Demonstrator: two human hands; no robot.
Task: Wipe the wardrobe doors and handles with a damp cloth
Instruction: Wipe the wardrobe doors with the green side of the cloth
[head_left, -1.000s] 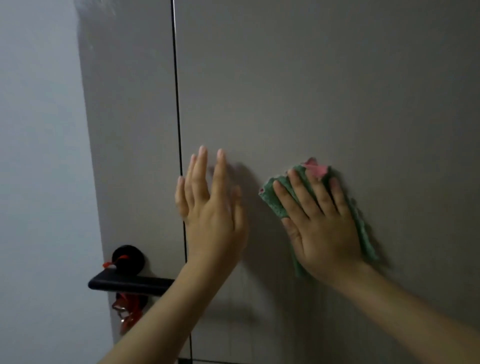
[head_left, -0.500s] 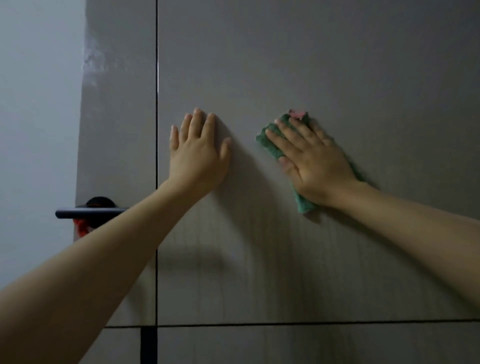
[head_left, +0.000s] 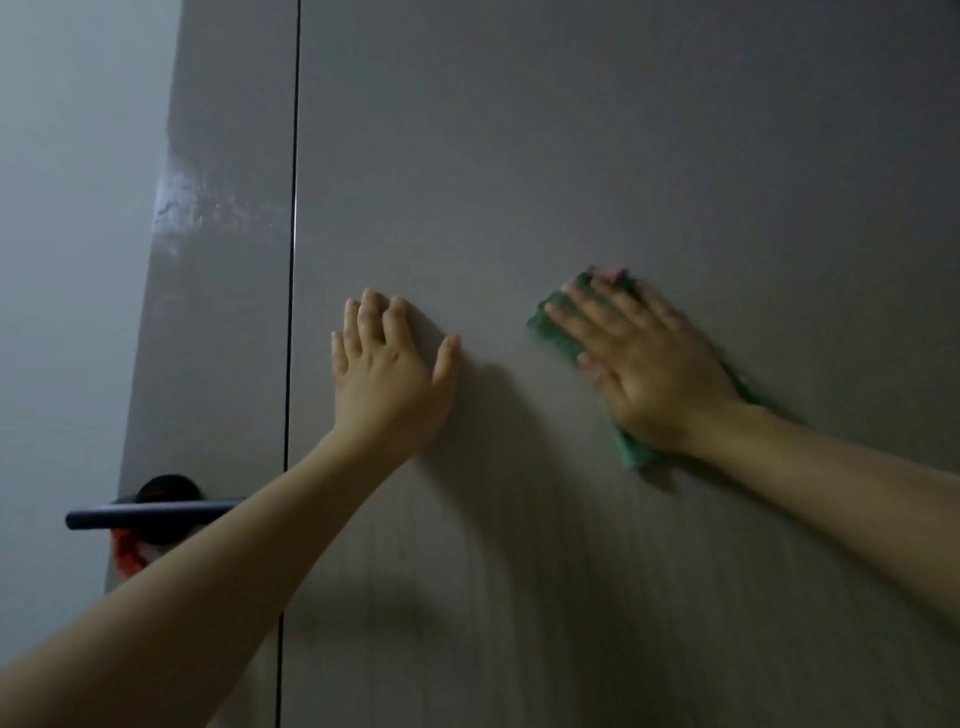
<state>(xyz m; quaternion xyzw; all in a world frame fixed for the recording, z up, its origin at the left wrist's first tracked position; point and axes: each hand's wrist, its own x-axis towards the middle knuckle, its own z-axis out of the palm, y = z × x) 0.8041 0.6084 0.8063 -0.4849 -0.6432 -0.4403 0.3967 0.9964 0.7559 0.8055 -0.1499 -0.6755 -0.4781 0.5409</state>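
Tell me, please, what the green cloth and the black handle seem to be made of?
Green cloth: soft, fuzzy textile, perhaps microfibre; its edges look napped and it lies crumpled under the right hand. Black handle: smooth matte lever, probably coated metal, possibly plastic.

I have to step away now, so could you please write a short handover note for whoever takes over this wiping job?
Left hand: open, flat on the wide door panel, bracing.
Right hand: open, pressing the green cloth flat against the same panel, right of the left hand.
Done: cannot tell how much; a smeary patch shows on the narrow left panel.
Left: the black handle, lower left, is untouched now.
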